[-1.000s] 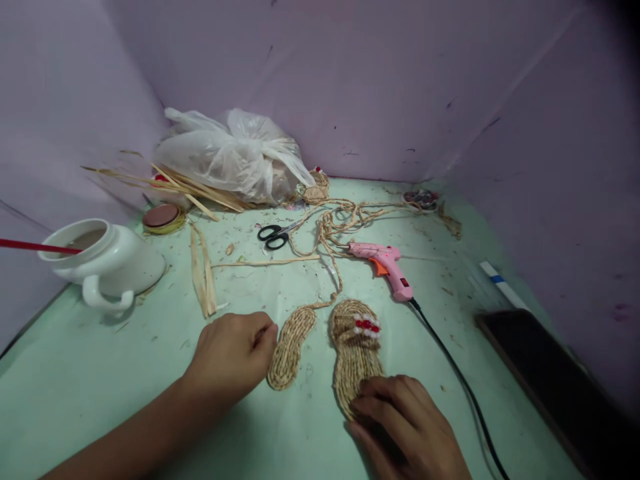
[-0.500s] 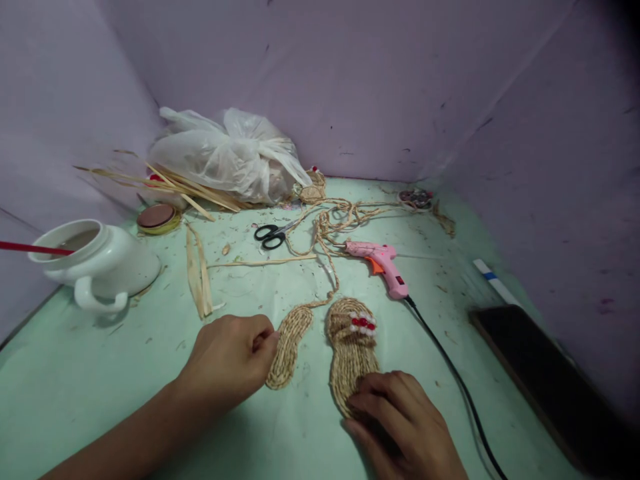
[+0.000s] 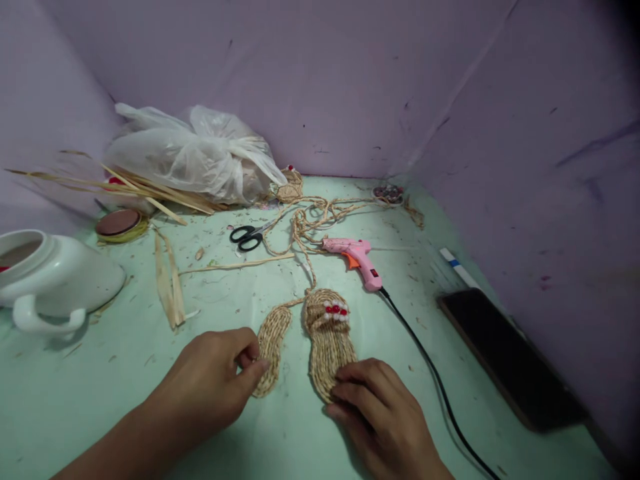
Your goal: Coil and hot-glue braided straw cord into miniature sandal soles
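Observation:
A small slipper (image 3: 333,353) of coiled straw rope, its strap set with red and white beads, lies on the table in front of me. My right hand (image 3: 383,413) is closed on its heel end, thumb at the near edge and fingers on top. To its left lies a narrower coiled rope sole (image 3: 275,340), flat, with a cord running from its upper end to the loose braided rope (image 3: 305,223). My left hand (image 3: 220,373) is closed in a pinch at the left edge of this sole; the fingertips partly cover the edge.
A pink glue gun (image 3: 353,257) with a black cable lies right of the rope. Beyond are black-handled scissors (image 3: 247,237), straw strips (image 3: 167,280) and a tied plastic bag (image 3: 195,153). A white pot (image 3: 65,273) stands left; a dark phone (image 3: 510,360) lies right.
The whole view has shifted, so things on the table appear further left. Both hands keep their hold; the slipper and the sole look slightly closer together.

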Tool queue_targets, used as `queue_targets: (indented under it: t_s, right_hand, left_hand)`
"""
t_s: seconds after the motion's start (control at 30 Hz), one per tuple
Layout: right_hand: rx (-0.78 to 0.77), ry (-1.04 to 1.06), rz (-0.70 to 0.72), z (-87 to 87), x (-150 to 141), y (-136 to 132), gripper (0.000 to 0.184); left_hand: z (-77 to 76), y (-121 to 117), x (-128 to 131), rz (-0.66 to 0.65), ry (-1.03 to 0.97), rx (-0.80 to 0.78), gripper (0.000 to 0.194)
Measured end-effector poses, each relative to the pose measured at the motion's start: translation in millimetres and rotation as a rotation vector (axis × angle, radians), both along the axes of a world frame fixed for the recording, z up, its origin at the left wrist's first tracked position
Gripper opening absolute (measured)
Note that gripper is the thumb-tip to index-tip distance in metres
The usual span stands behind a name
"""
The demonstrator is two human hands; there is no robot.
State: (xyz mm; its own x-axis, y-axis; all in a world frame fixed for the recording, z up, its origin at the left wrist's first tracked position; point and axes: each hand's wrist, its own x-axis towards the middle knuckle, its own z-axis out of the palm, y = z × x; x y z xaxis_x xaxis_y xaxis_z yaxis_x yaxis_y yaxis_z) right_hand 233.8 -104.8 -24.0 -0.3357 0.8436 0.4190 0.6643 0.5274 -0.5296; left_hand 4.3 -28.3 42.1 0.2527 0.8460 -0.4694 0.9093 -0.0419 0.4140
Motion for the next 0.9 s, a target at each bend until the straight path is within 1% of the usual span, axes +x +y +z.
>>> queue_targets:
  t_s: [0.07, 0.1, 0.2, 0.23, 0.27, 0.33, 0.4, 0.43, 0.47, 0.53, 0.6, 0.67, 0.73, 0.8, 0.87, 0.9]
  right_hand:
    - [0.007, 0.013, -0.006, 0.9, 0, 1, 0.015]
    - [0.017, 0.017, -0.006, 2.2, -1, 1, 0.014]
    - [0.052, 0.023, -0.012, 7.6, -3, 0, 0.017]
    - [0.054, 0.026, -0.041, 9.2, -4, -2, 0.018]
    - [0.051, 0.028, -0.100, 10.4, -5, -3, 0.017]
    - [0.034, 0.009, -0.271, 12.0, -6, -2, 0.015]
    - [0.005, -0.029, -0.438, 14.0, -8, 5, 0.020]
    - [-0.007, -0.055, -0.486, 15.8, -9, 12, 0.023]
    - [-0.011, -0.085, -0.501, 18.5, -10, 21, 0.028]
    - [0.005, -0.154, -0.454, 26.1, -12, 42, 0.034]
    - [0.042, -0.226, -0.346, 34.8, -13, 62, 0.033]
    - [0.066, -0.257, -0.269, 40.4, -14, 73, 0.028]
    - [0.093, -0.201, -0.242, 40.2, -12, 75, 0.024]
    - [0.118, -0.111, -0.239, 34.9, -8, 67, 0.022]
    - [0.116, -0.067, -0.299, 27.4, -4, 56, 0.017]
    - [0.089, -0.090, -0.350, 23.8, -2, 49, 0.016]
  left_hand:
    - [-3.6, 0, -1, 0.029, -0.103, -0.021, 0.025]
    - [-4.7, 0, -1, 0.036, -0.119, -0.017, 0.026]
    - [-4.8, 2, -1, 0.031, -0.069, 0.018, 0.026]
    - [-4.2, 2, 0, 0.031, -0.039, 0.030, 0.026]
    - [-3.5, 2, 0, 0.036, -0.005, 0.046, 0.027]
    - [-3.1, 0, 3, 0.053, 0.082, 0.077, 0.029]
    - [-4.3, -2, 6, 0.058, 0.165, 0.114, 0.033]
    - [-5.5, -4, 7, 0.049, 0.191, 0.128, 0.034]
    - [-7.0, -6, 8, 0.035, 0.200, 0.144, 0.034]
    - [-9.8, -8, 9, 0.005, 0.191, 0.161, 0.032]
    - [-11.0, -9, 9, 0.000, 0.170, 0.149, 0.030]
    - [-10.0, -9, 9, 0.003, 0.161, 0.134, 0.028]
    - [-8.1, -9, 9, -0.004, 0.168, 0.140, 0.026]
    - [-7.5, -8, 10, -0.007, 0.178, 0.155, 0.023]
    - [-10.0, -8, 10, 0.000, 0.171, 0.159, 0.022]
    - [-12.4, -9, 10, 0.006, 0.166, 0.163, 0.022]
